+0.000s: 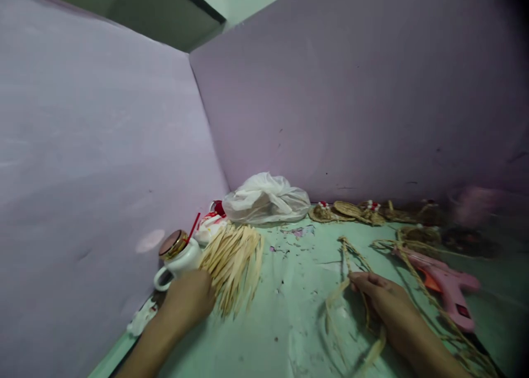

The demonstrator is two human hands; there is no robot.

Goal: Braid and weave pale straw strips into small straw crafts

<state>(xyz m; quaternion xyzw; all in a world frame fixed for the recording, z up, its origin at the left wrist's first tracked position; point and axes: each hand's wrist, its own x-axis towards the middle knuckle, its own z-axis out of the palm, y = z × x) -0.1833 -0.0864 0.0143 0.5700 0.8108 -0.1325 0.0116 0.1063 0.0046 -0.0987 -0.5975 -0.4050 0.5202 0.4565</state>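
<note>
My left hand (193, 294) is curled closed at the left edge of a bundle of pale, dry straw strips (237, 265). Its fingertips are hidden behind the knuckles, so whatever they hold does not show. On the right, my right hand (386, 303) pinches a thin braided straw cord (346, 252) between thumb and fingers. Loose pale strips (329, 312) dangle from that cord toward the table. More braided cord (432, 303) runs past the right wrist.
A white mug (184, 261) with a gold-rimmed lid stands left of the straw. Behind lies a white plastic bag (268, 199). Woven round pieces with red and white beads (324, 211) line the back wall. A pink glue gun (444, 281) rests on the green table (285, 323) at right.
</note>
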